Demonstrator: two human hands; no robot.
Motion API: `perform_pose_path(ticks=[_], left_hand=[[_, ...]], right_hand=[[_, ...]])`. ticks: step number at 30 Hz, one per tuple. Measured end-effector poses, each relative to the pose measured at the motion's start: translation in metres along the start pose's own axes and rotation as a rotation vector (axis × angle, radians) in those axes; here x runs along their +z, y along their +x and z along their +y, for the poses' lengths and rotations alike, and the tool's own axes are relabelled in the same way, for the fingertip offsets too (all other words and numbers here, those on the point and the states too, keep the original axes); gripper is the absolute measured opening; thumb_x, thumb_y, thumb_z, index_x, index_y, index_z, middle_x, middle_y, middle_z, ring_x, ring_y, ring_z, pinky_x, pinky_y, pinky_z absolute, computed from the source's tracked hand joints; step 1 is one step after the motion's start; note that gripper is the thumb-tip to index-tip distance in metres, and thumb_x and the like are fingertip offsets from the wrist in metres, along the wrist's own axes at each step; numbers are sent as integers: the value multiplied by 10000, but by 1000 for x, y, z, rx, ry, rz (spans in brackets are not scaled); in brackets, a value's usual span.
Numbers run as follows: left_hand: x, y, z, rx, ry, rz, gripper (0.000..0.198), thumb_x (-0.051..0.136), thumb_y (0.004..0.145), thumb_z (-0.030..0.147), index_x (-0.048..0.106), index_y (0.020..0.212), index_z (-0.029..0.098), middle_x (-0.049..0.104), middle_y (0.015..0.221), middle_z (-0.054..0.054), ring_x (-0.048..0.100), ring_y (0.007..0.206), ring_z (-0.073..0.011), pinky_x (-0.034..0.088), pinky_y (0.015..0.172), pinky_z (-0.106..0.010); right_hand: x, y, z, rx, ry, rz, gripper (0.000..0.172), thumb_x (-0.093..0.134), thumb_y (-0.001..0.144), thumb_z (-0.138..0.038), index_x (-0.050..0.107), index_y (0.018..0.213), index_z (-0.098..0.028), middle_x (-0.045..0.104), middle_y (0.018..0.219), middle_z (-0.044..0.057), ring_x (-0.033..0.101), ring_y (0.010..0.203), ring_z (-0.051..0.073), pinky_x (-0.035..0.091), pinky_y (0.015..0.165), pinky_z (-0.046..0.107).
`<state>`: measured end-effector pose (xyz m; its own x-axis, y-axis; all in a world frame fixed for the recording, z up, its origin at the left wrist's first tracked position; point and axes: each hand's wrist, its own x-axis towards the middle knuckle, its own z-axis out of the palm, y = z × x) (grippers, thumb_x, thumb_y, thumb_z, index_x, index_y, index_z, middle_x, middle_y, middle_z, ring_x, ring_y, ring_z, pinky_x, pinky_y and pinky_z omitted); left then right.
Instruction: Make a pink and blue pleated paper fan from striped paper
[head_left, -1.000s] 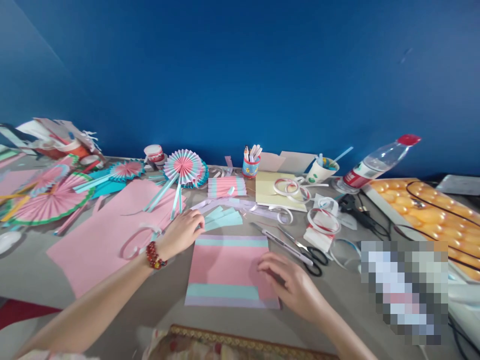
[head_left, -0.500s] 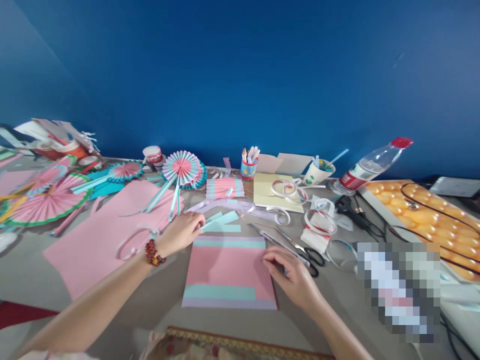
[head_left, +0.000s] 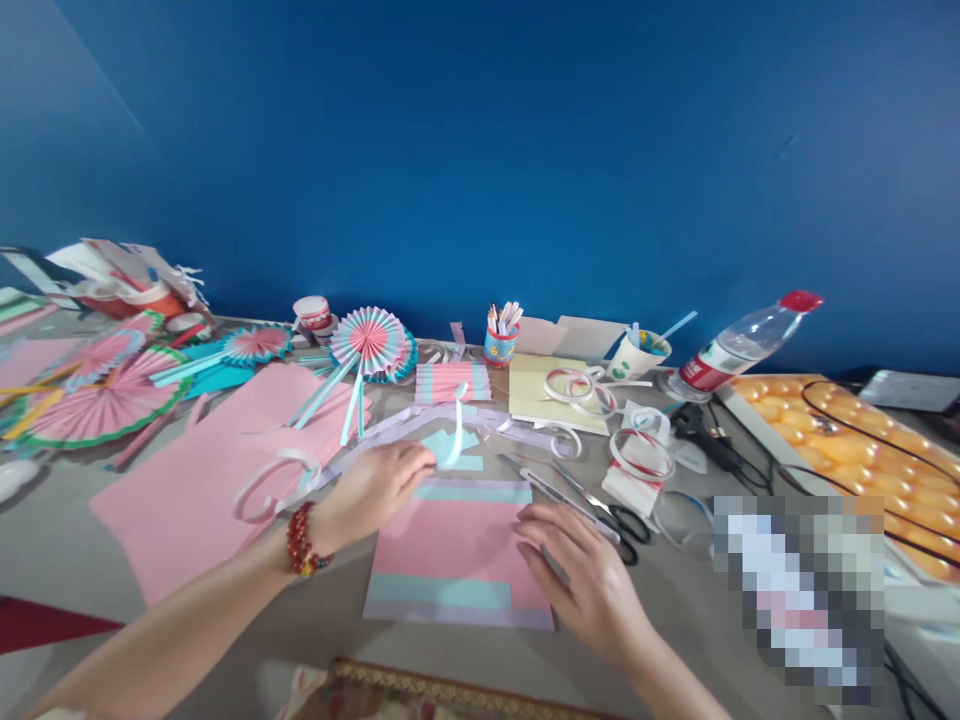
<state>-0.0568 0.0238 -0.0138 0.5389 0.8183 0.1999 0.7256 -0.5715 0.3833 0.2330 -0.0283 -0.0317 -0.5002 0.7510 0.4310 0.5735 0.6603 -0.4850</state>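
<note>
A pink sheet with light blue and lilac stripes (head_left: 457, 545) lies in front of me on the grey table (head_left: 660, 620). My left hand (head_left: 375, 487), with a red bead bracelet at the wrist, pinches a light blue paper strip (head_left: 455, 443) that stands up and curls above the sheet's far left corner. My right hand (head_left: 581, 575) rests with fingers spread on the sheet's right edge, next to the scissors (head_left: 600, 505).
Large pink paper (head_left: 202, 480) lies left, with pleated paper fans (head_left: 367, 340) beyond. Behind the sheet are tape rolls (head_left: 645, 450), a yellow pad (head_left: 536, 390), a pen cup (head_left: 500, 340), a paper cup (head_left: 637, 345) and a water bottle (head_left: 742, 340). An orange tray (head_left: 847, 430) with cables sits right.
My left hand has lifted a light blue strip off the table and moved right over the sheet's top corner. My right hand has flattened onto the sheet's right edge.
</note>
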Motion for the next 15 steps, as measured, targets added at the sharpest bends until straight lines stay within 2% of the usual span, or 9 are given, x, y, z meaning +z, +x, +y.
perform_pose_path(ticks=[3,4,7,9,11,13,15], left_hand=[[7,-2,31,134,-85,-117,211,401,1007,233,610,1009,206,673,889,-25,640,798,-168,448,694,-252],[9,-3,39,149,-83,-138,222,404,1008,242,616,960,193,667,848,-27,634,762,-169,442,672,-252],[11,0,44,154,-192,-155,234,414,1009,258,622,931,182,675,845,-30,635,763,-162,446,685,-241],[7,4,31,109,-273,-142,214,428,1005,268,632,995,205,697,926,-28,649,834,-163,457,744,-238],[1,8,7,-9,-280,-95,213,429,998,284,632,1011,219,705,920,-13,658,803,-161,460,710,-234],[-4,11,-19,-171,-160,-84,188,459,978,312,619,1028,227,692,829,4,650,719,-170,442,642,-242],[-4,12,-41,-256,-15,-89,168,497,949,300,611,1042,220,692,833,-7,663,756,-196,437,637,-254]], right_hand=[[1,10,-19,-162,-114,-40,326,537,912,-158,569,1221,-257,664,1202,97,611,1118,260,488,952,430],[2,13,-23,-183,-124,-48,338,543,907,-155,562,1228,-257,665,1207,96,610,1118,261,471,976,450],[9,17,-25,-149,-83,-71,325,512,926,-140,542,1234,-242,702,1099,80,651,997,228,424,1024,485],[10,20,-15,-90,-57,-70,299,506,948,-173,536,1240,-229,712,1039,79,659,945,224,429,1008,486],[9,29,3,-43,-54,-73,279,549,947,-260,557,1222,-211,703,1054,99,647,978,247,463,955,459],[7,48,24,18,-46,-96,297,597,924,-316,590,1192,-190,689,1078,102,632,1030,249,494,899,390],[7,76,46,111,-84,-146,222,551,951,-301,633,1116,-177,683,1041,72,643,988,203,496,859,305]])
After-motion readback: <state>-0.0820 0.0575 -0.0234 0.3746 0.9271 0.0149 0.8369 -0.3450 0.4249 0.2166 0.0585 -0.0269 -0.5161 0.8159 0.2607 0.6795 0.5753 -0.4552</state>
